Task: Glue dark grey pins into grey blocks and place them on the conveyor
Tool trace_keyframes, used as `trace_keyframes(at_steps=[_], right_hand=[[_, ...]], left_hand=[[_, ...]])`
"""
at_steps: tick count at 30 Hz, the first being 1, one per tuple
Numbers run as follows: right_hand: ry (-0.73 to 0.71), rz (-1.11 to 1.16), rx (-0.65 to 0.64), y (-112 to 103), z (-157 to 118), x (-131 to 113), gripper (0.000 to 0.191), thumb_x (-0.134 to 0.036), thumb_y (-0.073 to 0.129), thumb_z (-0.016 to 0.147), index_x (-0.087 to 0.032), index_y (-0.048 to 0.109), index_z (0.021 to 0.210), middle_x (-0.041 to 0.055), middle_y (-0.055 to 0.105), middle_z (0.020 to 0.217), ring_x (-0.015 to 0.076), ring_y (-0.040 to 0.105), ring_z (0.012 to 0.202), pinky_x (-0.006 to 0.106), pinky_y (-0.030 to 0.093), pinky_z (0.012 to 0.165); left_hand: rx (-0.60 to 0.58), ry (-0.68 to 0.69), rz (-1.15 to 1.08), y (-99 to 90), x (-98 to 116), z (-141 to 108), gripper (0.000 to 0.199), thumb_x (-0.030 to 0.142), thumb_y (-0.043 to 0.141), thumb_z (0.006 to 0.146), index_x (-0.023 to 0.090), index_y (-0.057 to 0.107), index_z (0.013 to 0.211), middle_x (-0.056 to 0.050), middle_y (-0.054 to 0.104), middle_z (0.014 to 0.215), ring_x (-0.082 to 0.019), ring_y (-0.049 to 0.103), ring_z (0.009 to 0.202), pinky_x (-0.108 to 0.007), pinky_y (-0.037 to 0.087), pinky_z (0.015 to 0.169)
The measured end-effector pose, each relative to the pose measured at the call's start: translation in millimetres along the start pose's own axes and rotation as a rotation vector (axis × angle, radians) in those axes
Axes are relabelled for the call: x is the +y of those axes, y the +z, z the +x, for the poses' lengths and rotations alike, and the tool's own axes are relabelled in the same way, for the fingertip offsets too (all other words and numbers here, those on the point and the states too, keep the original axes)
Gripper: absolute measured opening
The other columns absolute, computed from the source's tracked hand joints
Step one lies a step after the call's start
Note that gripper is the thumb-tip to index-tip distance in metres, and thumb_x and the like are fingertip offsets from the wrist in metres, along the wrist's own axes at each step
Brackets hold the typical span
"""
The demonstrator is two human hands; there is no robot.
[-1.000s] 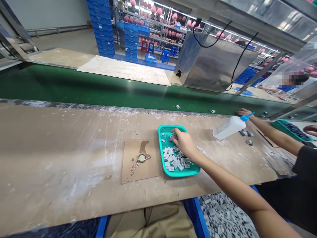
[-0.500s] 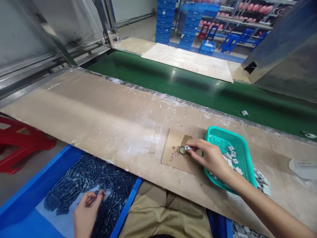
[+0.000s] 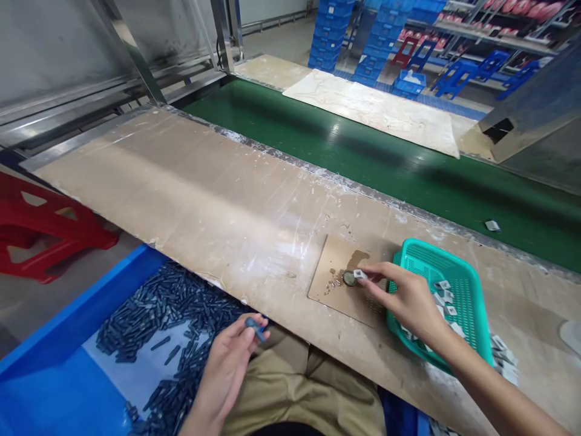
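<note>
Grey block (image 3: 359, 274), likely light, stiff, best held by its sides; pinched in near-closed right fingers (image 3: 384, 270); blue piece (image 3: 256, 330) pinched likewise in left fingers (image 3: 236, 328).

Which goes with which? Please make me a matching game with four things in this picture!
1. Left hand
2. Right hand
3. Turquoise basket
4. Nearest red stool

A. At the picture's left edge
B. Holding a grey piece
C. Standing on the tan tabletop
D. Holding a blue piece

Pairs: 1-D, 2-B, 3-C, 4-A
</note>
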State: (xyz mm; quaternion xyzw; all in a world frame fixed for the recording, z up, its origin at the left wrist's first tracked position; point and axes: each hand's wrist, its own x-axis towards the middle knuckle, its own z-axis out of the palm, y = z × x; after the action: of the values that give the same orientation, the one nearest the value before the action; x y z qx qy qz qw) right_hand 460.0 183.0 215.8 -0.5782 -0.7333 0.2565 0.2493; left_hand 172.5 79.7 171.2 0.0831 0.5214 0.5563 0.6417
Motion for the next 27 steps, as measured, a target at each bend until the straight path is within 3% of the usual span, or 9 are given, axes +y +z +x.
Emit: trace_keyframes(at_steps=[5,10,14,20,22,24,27], right_hand=[[0.312,0.51,-0.022,-9.6,-8.1,-21.9,0.033,-0.044,0.077,0.069,-0.017,0.069,0.086,0.0112,0.075,0.082,0.0243,0.072,0.073,0.035,0.059,0.069],[0.364,0.606,-0.064,-11.8,-22.4,-47.8,0.03,-0.04,0.081,0.064,-0.016,0.072,0.082,0.01,0.074,0.074,0.0219,0.071,0.067,0.031,0.06,0.064],[0.362,0.6,-0.067,-10.0,-28.8,-59.3,0.028,-0.038,0.083,0.062,-0.018,0.072,0.08,0.0083,0.074,0.075,0.0213,0.071,0.068,0.029,0.059,0.064],[0.405,0.645,-0.111,-8.5,-28.3,-59.0,0.024,-0.033,0.083,0.064,-0.019,0.07,0.08,0.0061,0.074,0.077,0.0187,0.07,0.07,0.026,0.058,0.065],[0.445,0.695,-0.15,-10.0,-27.3,-58.6,0.024,-0.035,0.081,0.066,-0.019,0.07,0.079,0.0065,0.073,0.075,0.0185,0.069,0.066,0.027,0.057,0.063],[0.479,0.757,-0.185,-12.4,-26.2,-59.4,0.023,-0.036,0.08,0.067,-0.018,0.07,0.077,0.0059,0.072,0.069,0.0176,0.068,0.061,0.028,0.056,0.062],[0.515,0.823,-0.242,-16.3,-24.7,-63.2,0.022,-0.034,0.08,0.066,-0.017,0.07,0.076,0.0046,0.071,0.066,0.0162,0.067,0.059,0.028,0.056,0.062]], left_hand=[[-0.202,-0.018,-0.033,57.9,-8.2,6.2,0.031,0.031,0.085,0.06,0.013,0.073,0.083,-0.006,0.071,0.07,-0.016,0.067,0.065,-0.026,0.057,0.063],[-0.274,-0.046,-0.078,102.8,-18.0,10.6,0.031,0.03,0.086,0.057,0.011,0.074,0.078,-0.005,0.071,0.065,-0.014,0.065,0.057,-0.024,0.056,0.056],[-0.283,-0.053,-0.06,116.0,-20.0,8.5,0.034,0.03,0.087,0.056,0.011,0.075,0.081,-0.007,0.073,0.069,-0.013,0.066,0.058,-0.023,0.057,0.057],[-0.295,0.028,0.018,114.9,-22.7,9.3,0.025,0.027,0.083,0.062,0.014,0.075,0.081,-0.006,0.074,0.072,-0.014,0.068,0.062,-0.023,0.058,0.059],[-0.29,0.186,0.077,112.2,-26.2,11.5,0.015,0.022,0.079,0.068,0.016,0.074,0.08,-0.006,0.075,0.077,-0.016,0.07,0.07,-0.023,0.058,0.063],[-0.279,0.484,0.145,109.0,-30.4,14.5,0.007,0.015,0.073,0.074,0.019,0.073,0.079,-0.005,0.075,0.083,-0.017,0.07,0.08,-0.024,0.059,0.066],[-0.275,0.969,0.228,105.2,-34.7,18.6,0.025,0.001,0.064,0.077,0.024,0.072,0.086,-0.001,0.075,0.088,-0.017,0.07,0.086,-0.027,0.06,0.069]])
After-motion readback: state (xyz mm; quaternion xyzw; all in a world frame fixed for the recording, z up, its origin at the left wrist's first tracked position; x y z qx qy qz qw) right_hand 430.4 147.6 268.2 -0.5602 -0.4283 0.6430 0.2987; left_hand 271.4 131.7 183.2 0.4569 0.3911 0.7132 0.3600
